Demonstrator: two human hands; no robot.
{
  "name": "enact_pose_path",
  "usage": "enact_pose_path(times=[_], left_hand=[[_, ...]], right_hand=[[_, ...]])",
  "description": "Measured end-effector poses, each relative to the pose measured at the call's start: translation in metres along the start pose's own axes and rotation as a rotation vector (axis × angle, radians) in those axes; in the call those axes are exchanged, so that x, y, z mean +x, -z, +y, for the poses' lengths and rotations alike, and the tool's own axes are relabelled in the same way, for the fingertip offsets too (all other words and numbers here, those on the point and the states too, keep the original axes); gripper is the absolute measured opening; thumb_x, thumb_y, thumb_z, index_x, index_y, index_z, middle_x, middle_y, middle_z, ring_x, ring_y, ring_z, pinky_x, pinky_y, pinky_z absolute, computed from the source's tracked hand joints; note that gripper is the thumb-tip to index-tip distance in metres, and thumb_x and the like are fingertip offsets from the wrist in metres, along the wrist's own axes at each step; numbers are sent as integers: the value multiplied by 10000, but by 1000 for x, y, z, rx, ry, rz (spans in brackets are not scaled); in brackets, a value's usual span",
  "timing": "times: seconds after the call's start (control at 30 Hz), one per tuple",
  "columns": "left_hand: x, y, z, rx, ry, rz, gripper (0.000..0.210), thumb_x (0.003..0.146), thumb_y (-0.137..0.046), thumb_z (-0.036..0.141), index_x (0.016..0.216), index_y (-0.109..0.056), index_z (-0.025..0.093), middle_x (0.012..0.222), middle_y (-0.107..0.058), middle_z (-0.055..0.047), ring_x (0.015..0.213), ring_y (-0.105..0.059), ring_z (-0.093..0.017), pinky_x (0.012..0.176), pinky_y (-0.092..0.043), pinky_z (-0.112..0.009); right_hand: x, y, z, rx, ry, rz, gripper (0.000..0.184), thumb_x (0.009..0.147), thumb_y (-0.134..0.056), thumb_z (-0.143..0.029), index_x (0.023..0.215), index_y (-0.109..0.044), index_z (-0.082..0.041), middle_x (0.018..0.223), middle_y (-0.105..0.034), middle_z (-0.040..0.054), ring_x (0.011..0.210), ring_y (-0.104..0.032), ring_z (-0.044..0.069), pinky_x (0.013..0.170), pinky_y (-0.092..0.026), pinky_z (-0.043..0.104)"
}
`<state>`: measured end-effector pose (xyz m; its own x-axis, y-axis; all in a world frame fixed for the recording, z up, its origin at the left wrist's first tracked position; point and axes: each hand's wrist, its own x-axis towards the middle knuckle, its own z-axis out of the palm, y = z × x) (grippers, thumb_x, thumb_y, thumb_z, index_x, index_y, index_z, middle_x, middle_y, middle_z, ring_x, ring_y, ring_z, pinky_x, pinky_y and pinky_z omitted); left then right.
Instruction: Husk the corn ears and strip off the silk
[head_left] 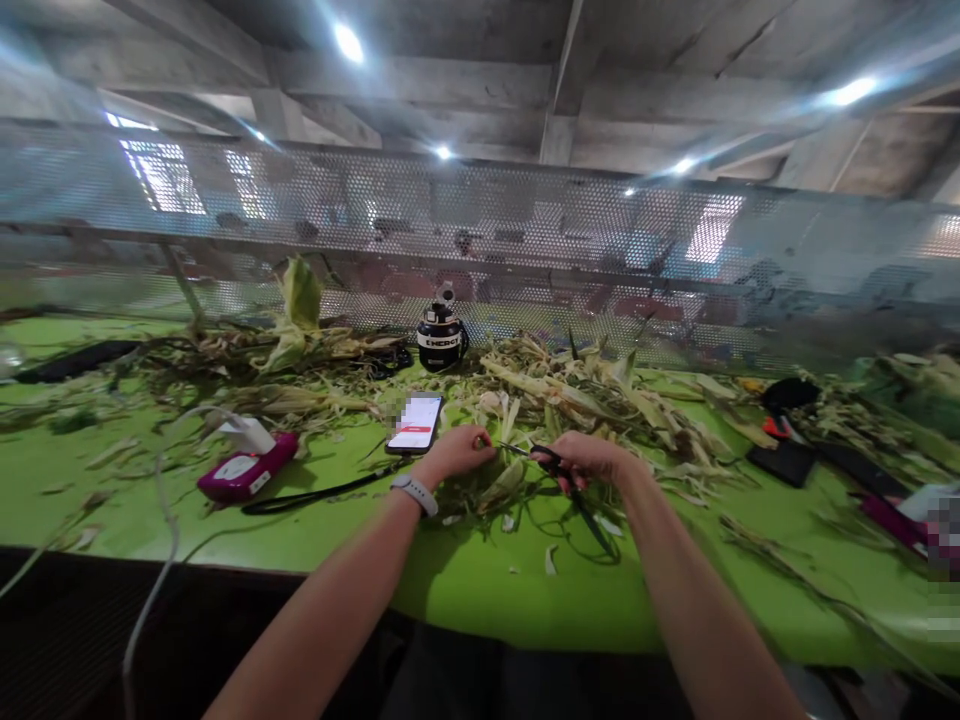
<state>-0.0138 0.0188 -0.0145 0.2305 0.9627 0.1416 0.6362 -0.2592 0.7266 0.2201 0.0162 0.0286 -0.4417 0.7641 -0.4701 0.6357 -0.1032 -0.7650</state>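
Note:
My left hand (459, 452), with a grey watch band at its wrist, is closed in a pinch just left of the blades. What its fingertips hold is too small to make out. In my right hand (583, 458) is a pair of scissors (553, 457) with black handles, its blades pointing left towards the left fingertips. Green husk leaves (504, 484) lie on the green table below both hands. Behind them spreads a heap of pale and dried corn husks (566, 388). A phone (415, 422) with its screen lit rests beside my left hand.
A black bottle (440, 338) stands behind the phone. To the left, a purple power strip (248, 467) holds a white charger with a cable. More husks (300, 335) lie at the back left. A perforated metal screen (510, 240) rises behind the table. Dark objects (784, 460) lie at right.

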Motion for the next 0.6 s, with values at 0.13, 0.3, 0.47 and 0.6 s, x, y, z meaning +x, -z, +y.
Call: enact_pose_path(times=[0.13, 0.3, 0.47, 0.6], left_hand=[[2, -3, -4, 55, 0, 5, 80, 632, -669, 194, 599, -596, 205, 505, -513, 29, 503, -449, -135, 528, -303, -252], [3, -4, -3, 56, -37, 49, 104, 674, -633, 190, 581, -588, 202, 592, -579, -14, 592, -504, -169, 598, -352, -273], [6, -2, -3, 26, -54, 189, 106, 661, -638, 208, 581, -569, 201, 656, -594, -26, 681, -532, -189, 665, -379, -293], [7, -3, -4, -14, -9, 154, 110, 676, -614, 197, 587, -549, 205, 585, -569, -8, 614, -525, -179, 616, -371, -289]], right_hand=[[-1, -2, -2, -5, -12, 2, 393, 800, -585, -461, 557, -506, -163, 467, -625, 5, 298, -423, 51, 291, -277, 148], [-3, -2, -3, 40, 27, -19, 376, 805, -585, -453, 583, -515, -158, 454, -619, 10, 282, -412, 47, 282, -271, 143], [-5, -1, -4, 50, 23, -27, 393, 794, -592, -469, 577, -508, -152, 442, -600, 11, 284, -415, 46, 282, -269, 140], [-8, -1, -5, 57, 31, -32, 407, 796, -581, -472, 559, -507, -149, 434, -596, 11, 288, -419, 49, 287, -278, 140]])
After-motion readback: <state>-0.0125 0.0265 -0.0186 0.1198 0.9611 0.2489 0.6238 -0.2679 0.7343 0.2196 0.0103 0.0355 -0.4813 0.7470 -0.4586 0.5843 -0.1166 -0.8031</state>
